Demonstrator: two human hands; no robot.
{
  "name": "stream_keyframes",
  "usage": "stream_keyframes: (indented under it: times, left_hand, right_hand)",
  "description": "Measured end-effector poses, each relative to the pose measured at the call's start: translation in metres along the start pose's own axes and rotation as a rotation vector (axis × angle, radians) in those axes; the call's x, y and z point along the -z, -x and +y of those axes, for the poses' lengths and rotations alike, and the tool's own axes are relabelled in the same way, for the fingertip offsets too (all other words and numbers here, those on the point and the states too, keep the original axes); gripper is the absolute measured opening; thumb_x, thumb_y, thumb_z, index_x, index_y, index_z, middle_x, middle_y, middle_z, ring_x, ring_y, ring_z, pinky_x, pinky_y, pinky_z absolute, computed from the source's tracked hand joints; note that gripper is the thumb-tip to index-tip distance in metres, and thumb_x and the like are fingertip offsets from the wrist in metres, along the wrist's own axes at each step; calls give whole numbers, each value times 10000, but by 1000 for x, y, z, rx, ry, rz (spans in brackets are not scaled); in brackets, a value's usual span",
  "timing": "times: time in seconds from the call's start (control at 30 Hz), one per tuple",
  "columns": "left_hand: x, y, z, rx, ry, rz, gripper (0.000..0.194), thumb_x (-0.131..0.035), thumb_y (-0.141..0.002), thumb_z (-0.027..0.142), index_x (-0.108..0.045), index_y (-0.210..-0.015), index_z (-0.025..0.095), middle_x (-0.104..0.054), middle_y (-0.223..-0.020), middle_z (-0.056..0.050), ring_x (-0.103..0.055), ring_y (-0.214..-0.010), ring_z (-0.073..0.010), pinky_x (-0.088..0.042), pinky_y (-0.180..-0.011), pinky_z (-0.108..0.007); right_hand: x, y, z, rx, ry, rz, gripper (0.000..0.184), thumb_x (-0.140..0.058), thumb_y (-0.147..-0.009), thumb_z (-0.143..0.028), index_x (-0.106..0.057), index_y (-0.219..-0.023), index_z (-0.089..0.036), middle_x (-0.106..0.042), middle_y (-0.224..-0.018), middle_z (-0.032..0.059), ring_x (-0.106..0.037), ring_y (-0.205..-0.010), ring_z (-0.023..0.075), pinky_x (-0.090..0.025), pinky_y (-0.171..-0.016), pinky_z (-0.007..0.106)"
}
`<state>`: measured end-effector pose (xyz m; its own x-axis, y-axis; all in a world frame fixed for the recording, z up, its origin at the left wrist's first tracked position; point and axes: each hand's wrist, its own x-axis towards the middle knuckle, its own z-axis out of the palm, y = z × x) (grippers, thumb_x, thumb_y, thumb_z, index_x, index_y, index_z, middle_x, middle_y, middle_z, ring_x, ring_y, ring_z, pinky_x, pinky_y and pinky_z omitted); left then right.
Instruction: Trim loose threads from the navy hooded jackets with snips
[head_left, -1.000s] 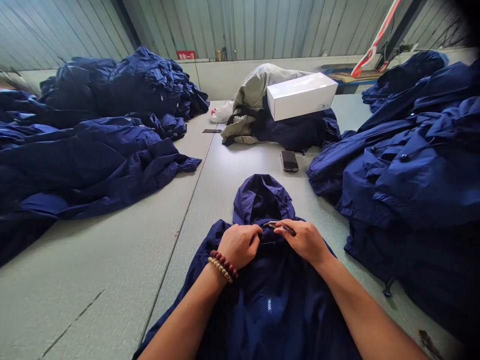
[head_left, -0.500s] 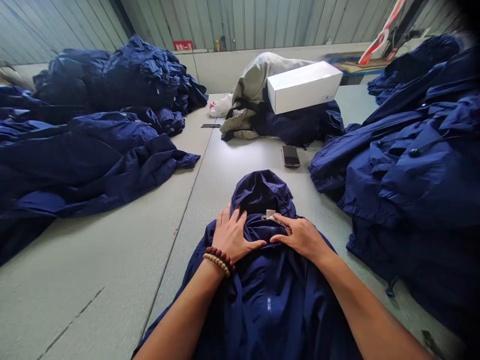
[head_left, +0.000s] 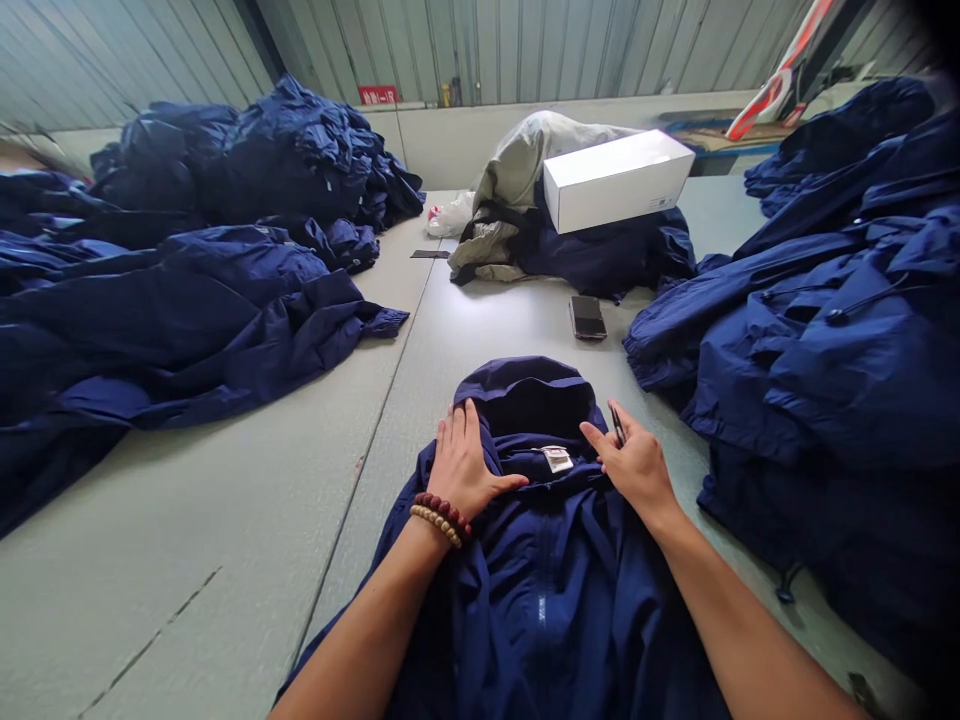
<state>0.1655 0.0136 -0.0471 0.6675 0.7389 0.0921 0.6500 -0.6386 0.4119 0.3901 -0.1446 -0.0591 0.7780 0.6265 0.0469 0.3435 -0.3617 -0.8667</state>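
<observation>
A long grey-green work table (head_left: pixel 225 560) runs away from the person, with heaps of crumpled navy nylon jackets (head_left: pixel 225 300) along its left side and more (head_left: pixel 825 370) along its right. At the far end, a white cardboard box (head_left: pixel 619 180) sits on a bundle of dark and grey cloth (head_left: pixel 510 235), and a phone (head_left: pixel 587 317) lies nearer. At the near edge, a zipped navy jacket (head_left: pixel 540 590) lies with its hood away from the person, its small white neck label (head_left: pixel 557 459) showing. The left hand (head_left: pixel 469 462) rests open and flat on the jacket's chest, below beaded bracelets (head_left: pixel 439 520). The right hand (head_left: pixel 634 468), just beside the collar, pinches a slim dark tool (head_left: pixel 616 425).
</observation>
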Motion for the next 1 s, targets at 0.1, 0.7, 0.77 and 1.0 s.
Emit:
stream_keyframes:
  times: [0.1,0.7,0.77,1.0]
  left_hand:
    - [1,-3,-4,-27,193,72,1197,-938,-748,492,-299,-1694,131,-367,-1746,-252,-307,-1661,-389,-240,-1380,-567]
    - [16,-18,-1,404,1435,556,473,-1029,-563,320,-774,-931,167,-744,-886,-8,-698,-806,-117,-565,-794,-242]
    - [21,-18,-2,344,1500,536,500,-999,-537,216,-744,-966,188,-686,-886,35,-643,-754,-73,-514,-718,-193]
    - [25,-19,-15,400,1320,357,594,-753,-568,136,-677,-1154,190,-737,-1047,-30,-606,-734,-97,-442,-630,-211]
  right_hand:
    - [3,-7,4,-72,-26,-20,843,-733,-858,-673,-694,-1464,-89,-538,-574,-53,-625,-555,199,-557,-663,332]
    - [9,-15,17,-159,-412,89,563,-781,-794,-712,-479,-661,-255,-348,-533,-86,-360,-449,114,-389,-398,265]
    - [12,-13,13,-105,-409,152,600,-832,-767,-717,-466,-654,-256,-366,-514,-89,-379,-441,111,-390,-423,266]
    - [21,-11,13,82,-172,294,609,-795,-863,-647,-435,-588,-241,-389,-512,-70,-410,-485,106,-350,-501,264]
